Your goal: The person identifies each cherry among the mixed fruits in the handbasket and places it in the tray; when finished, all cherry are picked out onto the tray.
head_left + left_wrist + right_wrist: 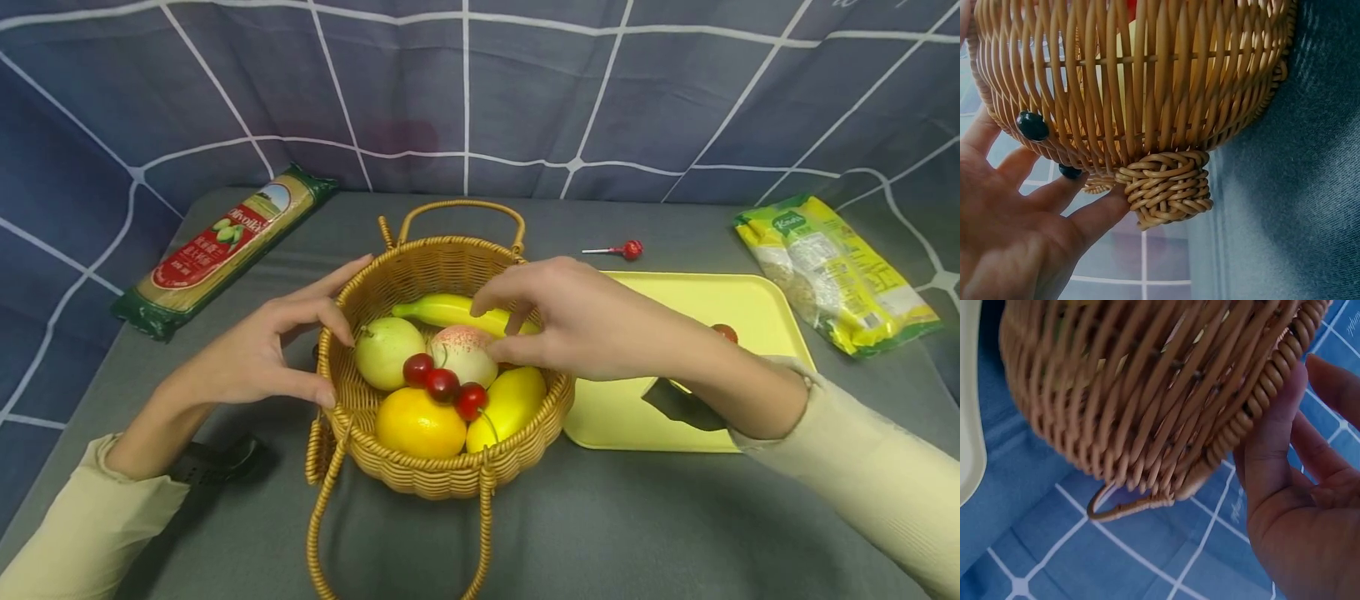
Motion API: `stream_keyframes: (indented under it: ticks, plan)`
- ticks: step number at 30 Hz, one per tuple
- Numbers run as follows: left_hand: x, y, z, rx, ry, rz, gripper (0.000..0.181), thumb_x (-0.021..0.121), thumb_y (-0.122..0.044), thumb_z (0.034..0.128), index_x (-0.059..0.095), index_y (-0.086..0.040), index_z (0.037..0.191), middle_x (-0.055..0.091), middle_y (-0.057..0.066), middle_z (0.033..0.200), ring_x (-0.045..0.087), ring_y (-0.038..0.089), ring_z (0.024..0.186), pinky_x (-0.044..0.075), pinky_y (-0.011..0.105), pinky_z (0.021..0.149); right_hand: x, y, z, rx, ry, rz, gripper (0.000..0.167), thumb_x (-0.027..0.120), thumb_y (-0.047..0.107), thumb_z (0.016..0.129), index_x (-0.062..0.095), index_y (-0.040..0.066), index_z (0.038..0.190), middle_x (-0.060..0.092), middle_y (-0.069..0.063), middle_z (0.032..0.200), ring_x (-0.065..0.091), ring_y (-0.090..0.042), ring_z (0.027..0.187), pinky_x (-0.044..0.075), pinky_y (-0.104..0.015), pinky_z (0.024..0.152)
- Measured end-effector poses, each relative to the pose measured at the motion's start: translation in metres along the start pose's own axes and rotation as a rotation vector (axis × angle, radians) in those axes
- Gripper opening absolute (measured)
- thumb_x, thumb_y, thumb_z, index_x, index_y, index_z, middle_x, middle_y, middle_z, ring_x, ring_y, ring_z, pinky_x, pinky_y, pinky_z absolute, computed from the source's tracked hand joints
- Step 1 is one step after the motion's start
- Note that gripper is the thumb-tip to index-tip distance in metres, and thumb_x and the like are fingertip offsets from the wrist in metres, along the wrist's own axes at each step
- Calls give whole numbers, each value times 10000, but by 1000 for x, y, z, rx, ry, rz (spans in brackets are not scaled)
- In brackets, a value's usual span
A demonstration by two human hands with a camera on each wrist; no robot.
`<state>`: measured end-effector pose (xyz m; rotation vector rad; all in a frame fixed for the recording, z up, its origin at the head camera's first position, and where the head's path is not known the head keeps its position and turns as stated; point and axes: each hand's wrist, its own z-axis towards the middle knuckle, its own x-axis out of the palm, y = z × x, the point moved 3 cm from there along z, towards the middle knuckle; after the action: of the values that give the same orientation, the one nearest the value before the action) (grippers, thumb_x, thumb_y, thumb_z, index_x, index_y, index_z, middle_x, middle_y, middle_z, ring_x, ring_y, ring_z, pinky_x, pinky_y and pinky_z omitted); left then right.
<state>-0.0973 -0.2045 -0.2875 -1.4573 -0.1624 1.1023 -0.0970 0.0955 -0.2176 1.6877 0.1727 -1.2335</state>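
A round wicker basket holds fruit in the head view. Inside lie a yellow banana, a pale green round fruit, a peach, an orange, a yellow mango-like fruit and three red cherries. At the basket's left rim, my left hand touches the wicker with spread, bent fingers; the left wrist view shows dark round knobs on the basket near them. My right hand reaches over the right rim, its loosely bent fingers above the peach and banana, gripping nothing visible.
Right of the basket lies a yellow tray, with a small reddish thing partly behind my forearm. Behind it is a red lollipop. A spaghetti pack lies back left, a green-yellow food bag far right. One basket handle folds forward.
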Motion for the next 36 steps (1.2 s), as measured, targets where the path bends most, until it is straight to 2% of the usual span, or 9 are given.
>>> stream_keyframes:
  ticks: [3, 8, 11, 13, 16, 20, 28, 32, 36]
  plan:
    - [0, 0, -1, 1, 0, 0, 472, 901, -20, 604, 636, -87, 989, 198, 57, 1631, 174, 314, 1480, 302, 260, 1094, 5, 2, 13, 46, 83, -52, 253, 723, 161, 877, 703, 117, 1125, 684, 53, 1089, 643, -106, 890, 498, -329, 795]
    - [0, 0, 0, 2, 1, -2, 470, 902, -24, 608, 634, -91, 989, 199, 57, 1631, 180, 314, 1478, 303, 262, 1095, 15, 0, 30, 112, 268, -159, 222, 747, 144, 849, 707, 110, 1064, 688, 21, 1003, 613, -180, 890, 469, -357, 819]
    - [-1, 0, 0, 4, -1, -12, 466, 901, -17, 611, 636, -89, 987, 200, 63, 1631, 184, 317, 1476, 311, 252, 1087, 18, 0, 38, 141, 364, -237, 120, 741, 119, 843, 696, 122, 955, 648, 16, 877, 565, -208, 821, 449, -351, 757]
    - [-1, 0, -1, 4, 0, -17, 465, 899, -10, 614, 637, -89, 989, 199, 66, 1630, 189, 317, 1474, 321, 245, 1080, 20, 0, 43, 170, 421, -270, 82, 707, 62, 828, 660, 130, 835, 566, 26, 743, 502, -195, 717, 412, -319, 659]
    - [-1, -1, -1, -4, 1, -23, 465, 891, 10, 615, 639, -88, 994, 192, 63, 1632, 193, 313, 1472, 333, 237, 1070, 23, 0, 47, 205, 493, -303, 210, 636, -26, 778, 545, 138, 684, 393, 32, 608, 376, -166, 609, 318, -287, 559]
    - [0, -1, -1, -20, 6, -7, 476, 893, 9, 607, 639, -99, 994, 190, 44, 1634, 196, 302, 1473, 335, 242, 1071, 26, -1, 49, 240, 532, -322, 251, 620, -55, 756, 503, 139, 648, 330, 34, 581, 345, -155, 598, 296, -277, 543]
    - [1, -2, 0, -34, 9, -18, 486, 868, 64, 603, 640, -98, 1000, 182, 29, 1637, 203, 296, 1472, 342, 243, 1068, 29, -6, 52, 217, 594, -271, 234, 687, 26, 799, 504, 134, 702, 346, 21, 634, 338, -153, 612, 275, -278, 560]
    - [1, -3, 0, -41, 8, -12, 489, 867, 66, 601, 638, -101, 999, 178, 25, 1638, 205, 291, 1472, 340, 243, 1070, 30, -10, 54, 176, 640, -207, 124, 713, 69, 826, 597, 110, 845, 532, -5, 782, 477, -186, 730, 398, -286, 656]
    - [1, -3, -1, -39, 4, -13, 480, 874, 45, 606, 641, -95, 1002, 178, 28, 1638, 202, 293, 1473, 338, 242, 1070, 27, -11, 54, 138, 671, -86, 149, 711, 49, 828, 636, 77, 954, 603, -25, 913, 534, -200, 849, 454, -302, 784]
